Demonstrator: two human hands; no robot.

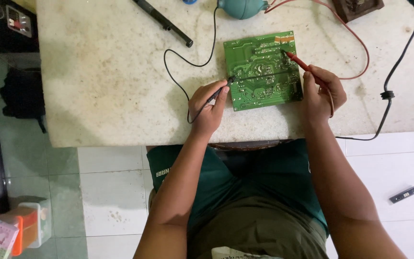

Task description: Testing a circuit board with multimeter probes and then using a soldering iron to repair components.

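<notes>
A green circuit board [263, 71] lies solder side up on the pale stone table [111, 86]. My left hand [209, 106] grips a black test probe [222, 89] whose tip touches the board's left edge. My right hand [321, 94] grips a red test probe [299, 62] with its tip on the upper right part of the board. A black lead [186, 61] runs from the black probe up toward the table's far edge. A red lead [355, 43] loops from the red probe to the back.
A black rod-shaped tool [164, 21] lies at the back left, a teal rubber blower [241, 7] at the back centre, a dark brown box [358, 6] at the back right. A thick black cable [394, 81] hangs over the right edge. Small black object [403, 194] and colourful boxes [5, 232] on the tiled floor.
</notes>
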